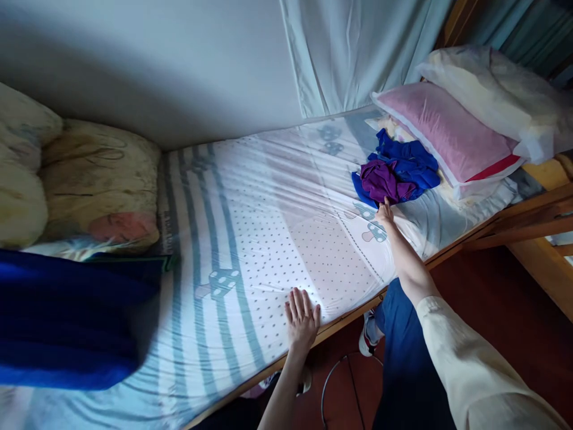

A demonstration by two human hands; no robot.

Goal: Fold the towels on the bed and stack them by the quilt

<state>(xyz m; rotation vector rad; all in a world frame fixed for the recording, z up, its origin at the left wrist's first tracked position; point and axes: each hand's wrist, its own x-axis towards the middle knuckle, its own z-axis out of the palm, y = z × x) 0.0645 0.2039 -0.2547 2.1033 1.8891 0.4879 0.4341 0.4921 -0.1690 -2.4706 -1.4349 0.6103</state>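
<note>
My left hand [303, 319] lies flat on the near edge of the bed, its fingers spread over the dotted bed sheet [264, 269]. Farther right, my right hand [385, 212] has its fingers drawn together at the lower edge of a crumpled purple garment [382, 181]; the fingertips are small and partly hidden. Beneath and behind the purple cloth, a bright blue garment [412, 164] is bunched on the sheet. Fine creases run across the sheet toward the wall.
A pink pillow [465, 125] in a clear cover lies at the right end, under a bulky pale bag [501, 89]. Stuffed bags [98, 173] and blue cloth [67, 322] fill the left end. A wooden rail [528, 212] edges the bed; a curtain [358, 54] hangs behind.
</note>
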